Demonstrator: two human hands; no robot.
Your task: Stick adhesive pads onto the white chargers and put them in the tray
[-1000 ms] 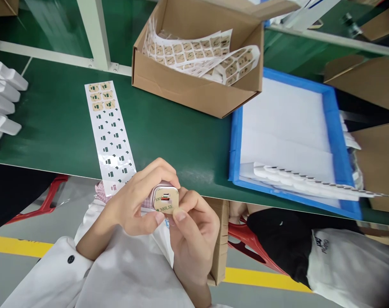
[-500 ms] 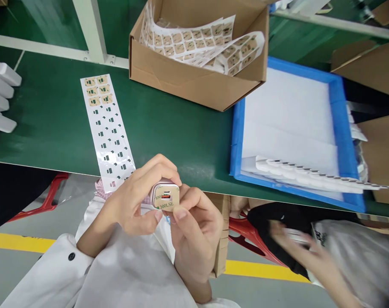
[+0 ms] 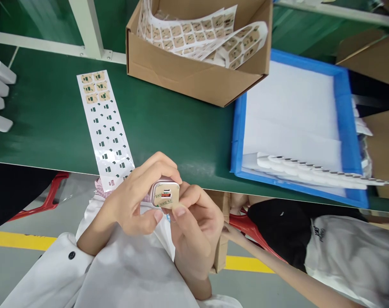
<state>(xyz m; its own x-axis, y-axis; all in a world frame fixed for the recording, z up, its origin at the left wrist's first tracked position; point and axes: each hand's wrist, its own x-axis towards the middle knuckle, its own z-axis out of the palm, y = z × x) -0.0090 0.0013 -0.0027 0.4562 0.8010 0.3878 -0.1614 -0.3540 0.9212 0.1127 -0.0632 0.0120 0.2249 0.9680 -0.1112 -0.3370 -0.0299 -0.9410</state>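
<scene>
A small white charger [image 3: 154, 201] is gripped in my left hand [image 3: 133, 205], its port face turned up toward me. Over that face lies a tan adhesive sticker [image 3: 169, 202] printed "300LSE", with cut-outs around two ports. My right hand [image 3: 194, 226] pinches the charger at the sticker's lower right corner, thumb in front; the fingertips behind are partly hidden. Left of my hands, a white sticker sheet [image 3: 101, 124] hangs a little over the bench edge. Several tan stickers remain at its far end, while the rest shows bare cut-outs.
On the green bench [image 3: 175, 119] stands a cardboard box [image 3: 194, 79] of sticker sheets. A blue tray [image 3: 239, 132] at right holds a row of white chargers [image 3: 310, 171]. More white pieces [image 3: 0, 122] lie at far left. A co-worker's arm [image 3: 278, 265] reaches in from the right.
My hands stay almost still around the charger, the right thumb at the same corner. The co-worker's hand has moved left, toward the carton below the bench. The view has shifted slightly.
</scene>
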